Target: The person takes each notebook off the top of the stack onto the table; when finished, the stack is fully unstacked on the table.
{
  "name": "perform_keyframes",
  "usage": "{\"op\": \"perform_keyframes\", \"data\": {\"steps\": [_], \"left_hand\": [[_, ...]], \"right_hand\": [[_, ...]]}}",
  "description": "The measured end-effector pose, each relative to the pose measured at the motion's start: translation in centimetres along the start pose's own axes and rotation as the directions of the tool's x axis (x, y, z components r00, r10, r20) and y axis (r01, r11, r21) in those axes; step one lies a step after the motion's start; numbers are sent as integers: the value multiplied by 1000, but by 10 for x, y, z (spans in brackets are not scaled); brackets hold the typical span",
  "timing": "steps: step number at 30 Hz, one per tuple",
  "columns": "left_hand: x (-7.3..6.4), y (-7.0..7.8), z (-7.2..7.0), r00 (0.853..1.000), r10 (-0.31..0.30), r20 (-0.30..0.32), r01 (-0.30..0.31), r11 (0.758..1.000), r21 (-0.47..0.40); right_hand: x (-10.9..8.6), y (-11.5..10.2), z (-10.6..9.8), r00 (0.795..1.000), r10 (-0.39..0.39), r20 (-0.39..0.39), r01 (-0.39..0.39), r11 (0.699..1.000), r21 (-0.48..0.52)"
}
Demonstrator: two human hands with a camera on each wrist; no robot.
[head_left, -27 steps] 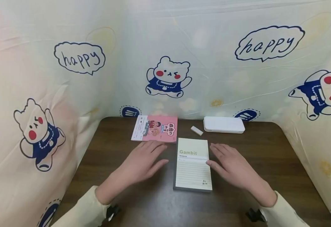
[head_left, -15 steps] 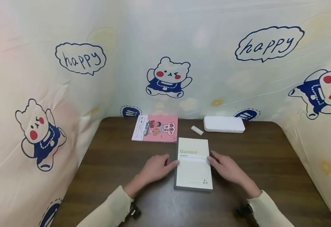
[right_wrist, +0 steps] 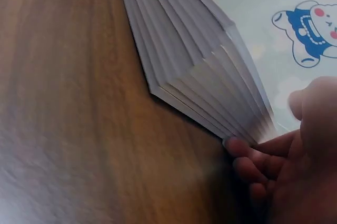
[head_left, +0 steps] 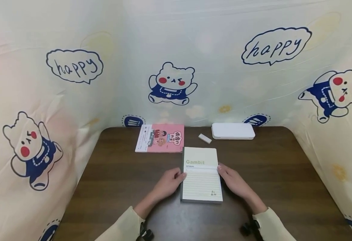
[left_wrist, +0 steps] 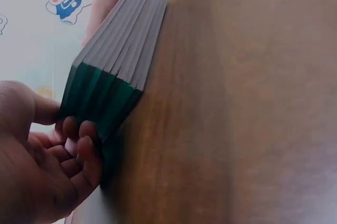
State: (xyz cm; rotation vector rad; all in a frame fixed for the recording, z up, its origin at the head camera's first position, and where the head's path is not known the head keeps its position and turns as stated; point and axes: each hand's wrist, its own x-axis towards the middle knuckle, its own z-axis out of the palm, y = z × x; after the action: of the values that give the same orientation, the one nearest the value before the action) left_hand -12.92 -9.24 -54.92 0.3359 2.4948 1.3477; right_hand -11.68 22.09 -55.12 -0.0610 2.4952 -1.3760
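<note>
Left grip (head_left: 167, 183), right grip (head_left: 233, 180) — now round notebooks (head_left: 202, 182)

Head view looks forward and down across the surface (head_left: 269, 167); wrist views, low, close, from either side, share the near end of the notebooks (left_wrist: 118, 45).

Both arms are stretched from the near side toward the middle and slanted inward: the left arm (head_left: 120, 227) from the near left, the right arm (head_left: 273, 226) from the near right. They are covered by pale sleeves, the wrists left bare. The left hand (head_left: 167, 183) is turned rightward, its fingers (left_wrist: 88, 153) curled beneath the thumb (left_wrist: 45, 110). The right hand (head_left: 233, 180) is turned leftward to face it, its fingers likewise bent; the two are held apart.
</note>
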Motion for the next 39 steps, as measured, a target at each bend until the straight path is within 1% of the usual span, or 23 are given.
{"op": "perform_keyframes", "data": {"steps": [2, 5, 7, 10, 13, 16, 18, 21, 22, 26, 28, 31, 33, 35, 39], "left_hand": [[-4, -4, 0, 1000, -22, -9, 21, 999, -29], [-10, -8, 0, 998, -62, -3, 61, 992, -111], [-13, -9, -2, 996, -88, -1, 86, 981, -177], [-17, -11, -7, 990, -139, -15, 130, 954, -270], [-23, -12, -18, 981, -185, -55, 161, 941, -296], [-32, -18, -34, 967, -232, -105, 194, 938, -287], [-39, -24, -46, 954, -262, -146, 218, 939, -267], [-50, -36, -65, 928, -309, -209, 261, 939, -225], [-54, -39, -72, 920, -316, -231, 271, 940, -205], [-66, -54, -93, 902, -315, -295, 294, 949, -116], [-70, -62, -101, 896, -311, -316, 304, 950, -74], [-73, -72, -110, 886, -309, -346, 330, 944, 0], [-76, -78, -115, 879, -303, -368, 350, 935, 66], [-80, -83, -119, 869, -286, -405, 366, 921, 135], [-90, -92, -130, 835, -242, -494, 399, 884, 242]], "right_hand": [[0, 1, 5, 1000, -14, -10, 13, 1000, -23], [0, 2, 13, 1000, -13, -22, 12, 999, -43], [0, 2, 17, 1000, -8, -18, 7, 999, -35], [-1, 1, 20, 1000, 5, -9, -5, 1000, -11], [-2, 0, 19, 1000, 9, -10, -9, 1000, -4], [-2, -1, 17, 1000, 12, -18, -12, 1000, -13], [-2, -1, 16, 1000, 17, -23, -18, 1000, -11], [-2, -1, 13, 999, 23, -29, -24, 1000, -13], [-2, -1, 12, 999, 25, -33, -25, 1000, -14], [-3, -1, 7, 999, 29, -40, -30, 999, -24], [-4, -1, 5, 999, 35, -41, -36, 999, -24], [-4, 1, 4, 998, 42, -42, -42, 999, -18], [-3, 1, 4, 998, 45, -41, -46, 999, -17], [-3, 1, 4, 998, 48, -38, -49, 999, -18], [-1, 1, 6, 998, 53, -41, -54, 998, -18]]}}
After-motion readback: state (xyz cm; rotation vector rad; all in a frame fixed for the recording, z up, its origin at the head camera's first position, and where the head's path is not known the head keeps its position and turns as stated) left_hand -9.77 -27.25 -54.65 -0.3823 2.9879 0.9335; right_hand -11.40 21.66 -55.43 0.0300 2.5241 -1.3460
